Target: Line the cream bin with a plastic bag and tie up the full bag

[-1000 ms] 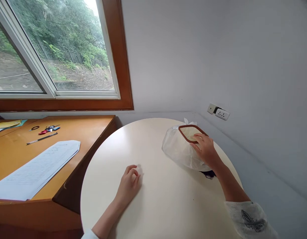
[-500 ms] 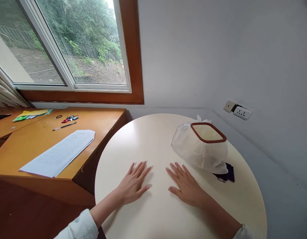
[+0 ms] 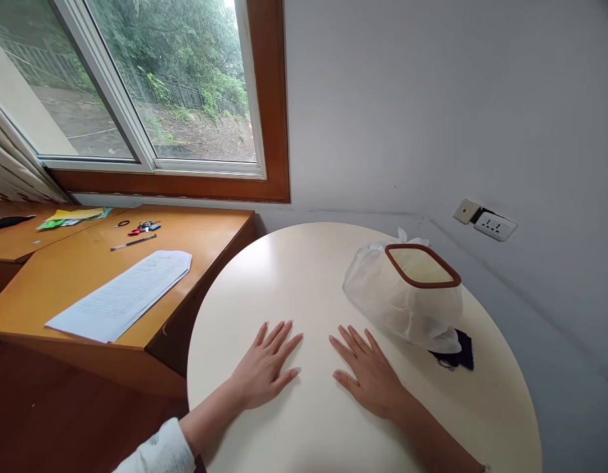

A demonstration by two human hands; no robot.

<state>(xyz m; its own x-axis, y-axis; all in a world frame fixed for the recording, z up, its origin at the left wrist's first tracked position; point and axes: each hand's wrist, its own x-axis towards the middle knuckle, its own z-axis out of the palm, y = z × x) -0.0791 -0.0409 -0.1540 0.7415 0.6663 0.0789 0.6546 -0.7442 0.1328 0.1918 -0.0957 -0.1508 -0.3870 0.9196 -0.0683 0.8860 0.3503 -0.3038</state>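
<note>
Wide-open hands (image 3: 262, 373) (image 3: 375, 378), empty, flat on the table (image 3: 304, 272) — white bag (image 3: 400, 316) near the right, dark cloth (image 3: 464, 351) alongside

A round, pale table (image 3: 294, 276) fills the lower middle of the picture. The left hand (image 3: 264, 371) lies flat on it, a bit left of the middle, with its fingers spread out. The right hand (image 3: 371, 380) lies flat too, a bit right of the middle, not touching the left one. Farther right sits a cloudy white bag (image 3: 380, 295) with a brown ring (image 3: 434, 285) on top. A dark scrap (image 3: 465, 351) pokes out by its bottom. At the left, papers (image 3: 127, 295) lie on a brown desk (image 3: 210, 226), below a big window (image 3: 190, 85).
</note>
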